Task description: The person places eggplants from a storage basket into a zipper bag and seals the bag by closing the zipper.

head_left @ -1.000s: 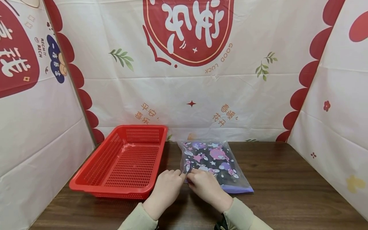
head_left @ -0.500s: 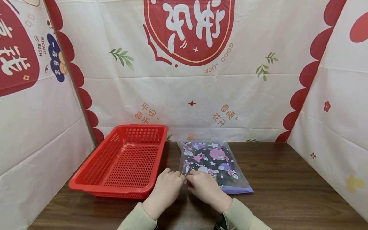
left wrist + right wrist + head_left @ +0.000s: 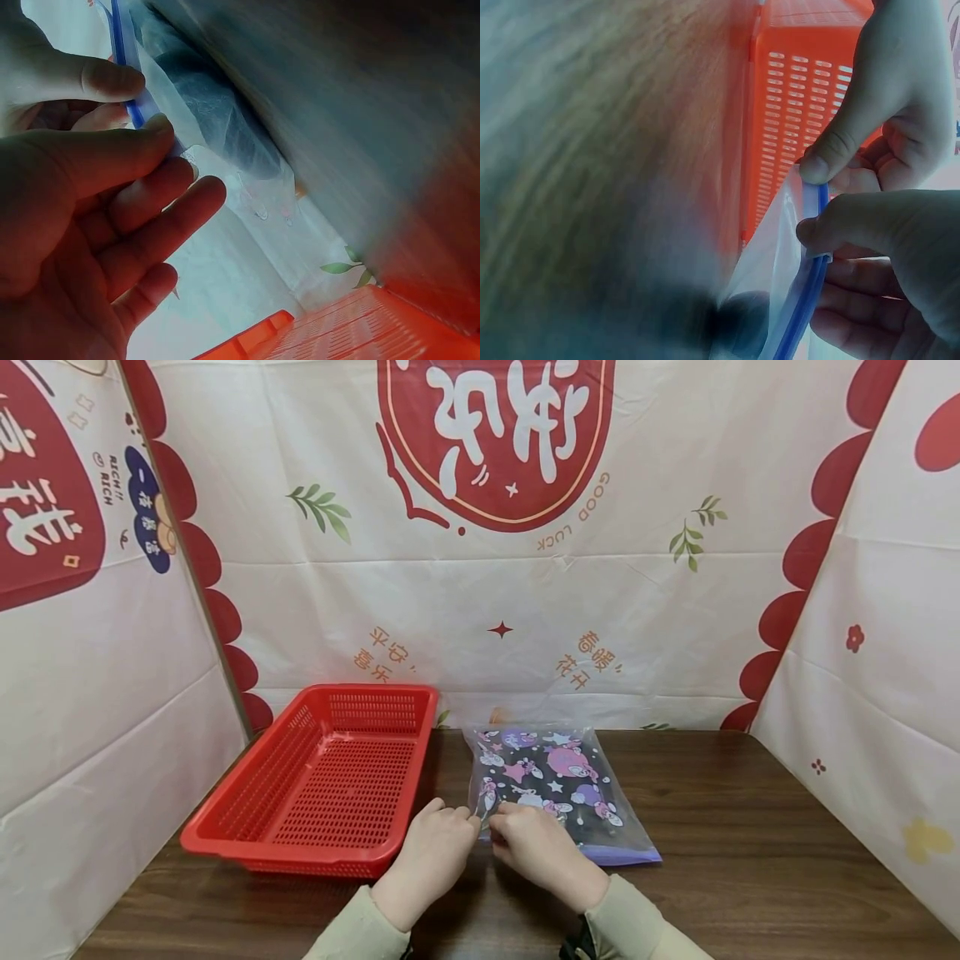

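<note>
A clear zip bag [image 3: 555, 781] printed with pink and purple cartoon figures and stars lies on the table, dark contents inside. Its blue-purple zip edge [image 3: 799, 311] faces me. My left hand [image 3: 438, 843] pinches the left end of that edge between thumb and forefinger, the other fingers loosely bent in the left wrist view. Close beside it, my right hand [image 3: 543, 852] pinches the same zip, thumb on one side and fingers on the other. A small clear slider [image 3: 821, 256] shows at the right fingertips. What the dark contents are, I cannot tell.
To the left of the bag stands a red plastic basket [image 3: 393, 853] with slotted walls, close to my left hand. Brown wood-grain table [image 3: 750, 860] extends to the right. Printed cloth walls [image 3: 495, 593] enclose the back and both sides.
Over the last half second my hands have drawn very slightly apart along the zip edge, the right one shifting a little to the right. Bag and basket stay in place.
</note>
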`<state>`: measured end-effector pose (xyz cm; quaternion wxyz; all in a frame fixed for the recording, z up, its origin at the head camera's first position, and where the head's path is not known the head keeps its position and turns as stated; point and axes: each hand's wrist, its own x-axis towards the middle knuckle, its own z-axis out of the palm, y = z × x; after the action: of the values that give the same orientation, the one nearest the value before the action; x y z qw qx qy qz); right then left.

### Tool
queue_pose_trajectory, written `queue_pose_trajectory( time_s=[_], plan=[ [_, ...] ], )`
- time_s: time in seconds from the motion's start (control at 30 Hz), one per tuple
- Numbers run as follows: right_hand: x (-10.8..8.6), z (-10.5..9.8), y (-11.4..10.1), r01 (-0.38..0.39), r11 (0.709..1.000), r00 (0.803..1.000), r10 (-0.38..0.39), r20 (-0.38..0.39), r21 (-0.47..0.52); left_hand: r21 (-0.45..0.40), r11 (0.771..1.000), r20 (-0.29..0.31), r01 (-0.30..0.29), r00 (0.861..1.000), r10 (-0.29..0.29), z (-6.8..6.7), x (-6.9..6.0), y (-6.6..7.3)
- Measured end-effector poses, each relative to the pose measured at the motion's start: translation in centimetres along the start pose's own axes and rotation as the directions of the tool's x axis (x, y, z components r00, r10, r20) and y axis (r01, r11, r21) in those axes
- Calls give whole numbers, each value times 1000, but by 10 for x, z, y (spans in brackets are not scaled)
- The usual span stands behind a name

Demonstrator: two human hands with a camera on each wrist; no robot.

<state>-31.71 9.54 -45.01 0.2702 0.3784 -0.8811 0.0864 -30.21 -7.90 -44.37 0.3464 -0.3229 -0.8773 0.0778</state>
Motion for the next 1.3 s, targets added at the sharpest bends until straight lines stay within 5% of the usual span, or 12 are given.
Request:
queue_pose_trajectory(
  time_s=[0.53,0.87,1.3],
  plan=[
    [4,-2,3,-68,987,993,54,102,147,-43,998,74,43,996,-40,-4,-1,-6],
    [3,2,0,-45,990,999,42,32,136,-58,998,-57,23,998,-26,0,0,-1],
    [-2,1,0,-17,997,999,15,29,70,-18,1000,-66,11,998,-12,4,1,5]
  ],
)
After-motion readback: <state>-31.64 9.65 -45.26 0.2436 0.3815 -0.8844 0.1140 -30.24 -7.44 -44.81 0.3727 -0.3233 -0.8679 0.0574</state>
